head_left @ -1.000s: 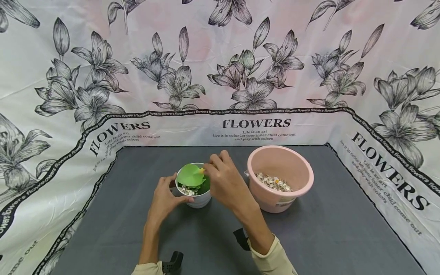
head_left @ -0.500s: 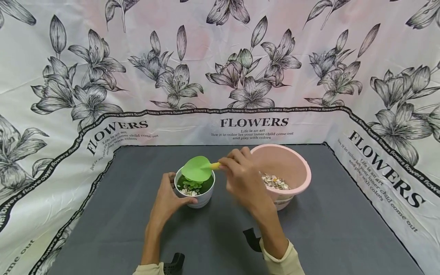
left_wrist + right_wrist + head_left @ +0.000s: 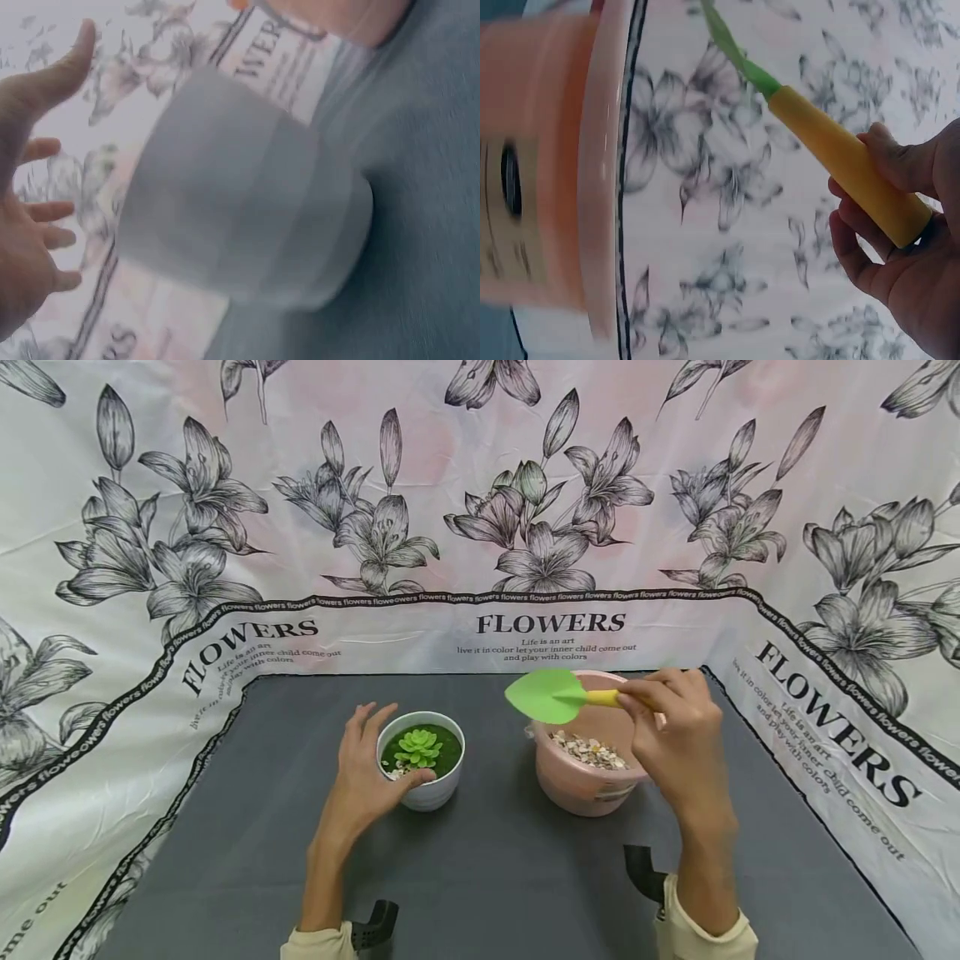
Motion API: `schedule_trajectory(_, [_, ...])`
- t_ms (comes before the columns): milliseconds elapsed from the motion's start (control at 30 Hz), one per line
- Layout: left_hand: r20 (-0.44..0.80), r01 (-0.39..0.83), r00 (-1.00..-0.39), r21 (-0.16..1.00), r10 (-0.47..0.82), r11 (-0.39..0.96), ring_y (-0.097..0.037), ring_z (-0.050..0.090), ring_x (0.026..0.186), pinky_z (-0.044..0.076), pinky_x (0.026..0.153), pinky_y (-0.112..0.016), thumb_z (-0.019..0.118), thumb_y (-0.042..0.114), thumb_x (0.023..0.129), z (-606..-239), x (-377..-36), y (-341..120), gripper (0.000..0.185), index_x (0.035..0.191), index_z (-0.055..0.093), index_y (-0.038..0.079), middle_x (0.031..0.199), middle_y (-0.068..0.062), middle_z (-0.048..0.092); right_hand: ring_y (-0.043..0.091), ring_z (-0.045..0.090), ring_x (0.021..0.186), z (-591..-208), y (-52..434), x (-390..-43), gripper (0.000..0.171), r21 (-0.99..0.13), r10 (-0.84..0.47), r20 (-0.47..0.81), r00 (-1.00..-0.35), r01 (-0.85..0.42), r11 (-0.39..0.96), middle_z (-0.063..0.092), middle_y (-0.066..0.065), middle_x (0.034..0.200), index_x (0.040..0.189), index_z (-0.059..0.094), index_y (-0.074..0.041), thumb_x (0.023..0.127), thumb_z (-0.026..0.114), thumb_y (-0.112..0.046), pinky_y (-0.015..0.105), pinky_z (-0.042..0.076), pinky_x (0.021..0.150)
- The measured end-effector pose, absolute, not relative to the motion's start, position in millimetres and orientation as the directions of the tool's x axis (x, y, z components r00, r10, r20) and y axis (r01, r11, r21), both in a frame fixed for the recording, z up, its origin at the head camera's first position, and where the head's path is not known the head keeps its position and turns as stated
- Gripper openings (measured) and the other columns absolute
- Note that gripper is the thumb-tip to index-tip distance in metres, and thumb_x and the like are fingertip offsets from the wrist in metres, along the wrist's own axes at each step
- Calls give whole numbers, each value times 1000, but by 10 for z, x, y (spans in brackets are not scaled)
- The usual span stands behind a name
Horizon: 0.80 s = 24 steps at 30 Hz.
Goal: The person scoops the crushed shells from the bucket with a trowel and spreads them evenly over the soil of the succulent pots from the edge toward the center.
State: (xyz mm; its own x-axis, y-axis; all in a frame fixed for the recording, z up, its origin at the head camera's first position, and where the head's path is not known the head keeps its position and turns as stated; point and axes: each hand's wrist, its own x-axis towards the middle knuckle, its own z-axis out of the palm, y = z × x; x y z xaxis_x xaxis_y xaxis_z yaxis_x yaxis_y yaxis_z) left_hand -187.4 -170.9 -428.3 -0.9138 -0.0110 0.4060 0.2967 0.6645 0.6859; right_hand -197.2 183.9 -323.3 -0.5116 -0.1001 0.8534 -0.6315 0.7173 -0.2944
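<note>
Above the smooth pink tub [image 3: 558, 781] near the worktop's [image 3: 480, 877] far edge, the right hand [image 3: 680, 743] grips the trowel [image 3: 573, 697] crosswise, leaf-shaped blade toward the left edge. The left hand [image 3: 367, 777] spreads beside the ribbed white pot [image 3: 435, 795].

I work in a cloth-screened nook, home or studio I cannot tell, for flower-printed cloth [image 3: 420, 643] lettered FLOWERS encloses my grey table [image 3: 495, 877] at the back and both sides.
</note>
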Motion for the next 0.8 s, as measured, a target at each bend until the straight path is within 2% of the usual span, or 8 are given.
schedule_trajectory(100, [487, 387, -873, 655, 30, 649, -43, 18, 162, 34, 117, -73, 94, 36, 76, -4166, -1918, -1552, 96, 157, 46, 20, 169, -18, 29, 29, 49, 80, -3230, 2057, -1954, 6, -289, -92, 839, -537, -582, 760, 67, 17, 82, 91, 79, 7, 85, 78, 11, 24, 32, 71])
schedule_trajectory(233, [576, 525, -808, 606, 126, 598, -41, 25, 161, 37, 120, -67, 94, 29, 78, -4062, -1999, -1265, 88, 153, 50, 14, 166, -18, 35, 30, 46, 79, -3264, 2234, -1978, 6, -243, -135, 805, -578, -528, 813, 64, 17, 80, 88, 78, 9, 84, 78, 13, 23, 31, 69])
schedule_trajectory(367, [603, 606, -767, 566, 219, 560, -35, 36, 157, 43, 120, -57, 90, 31, 83, -4010, -2063, -936, 81, 152, 52, 15, 164, -13, 40, 33, 46, 78, -3348, 2297, -2038, 5, -175, -177, 774, -608, -474, 863, 63, 17, 78, 86, 77, 9, 83, 76, 13, 33, 37, 69])
schedule_trajectory(533, [519, 599, -791, 549, 324, 583, -32, 45, 153, 49, 116, -53, 83, 43, 89, -3968, -2140, -560, 79, 156, 48, 20, 165, -11, 40, 36, 47, 77, -3484, 2326, -2146, 7, -110, -203, 751, -628, -422, 900, 63, 17, 80, 85, 77, 6, 82, 76, 12, 48, 41, 68])
schedule_trajectory(667, [444, 566, -821, 550, 359, 613, -37, 55, 143, 55, 106, -55, 80, 47, 91, -3954, -2191, -357, 79, 157, 47, 18, 164, -15, 40, 39, 48, 77, -3575, 2343, -2240, 7, -51, -238, 739, -630, -404, 913, 62, 17, 82, 85, 76, 4, 83, 74, 11, 52, 42, 67])
schedule_trajectory(800, [358, 509, -861, 574, 362, 642, -40, 53, 144, 53, 108, -58, 77, 54, 91, -3953, -2245, -220, 86, 161, 43, 18, 168, -16, 35, 42, 50, 79, -3616, 2364, -2310, 7, -2, -261, 734, -627, -387, 922, 62, 19, 82, 85, 75, 7, 80, 74, 12, 55, 44, 70])
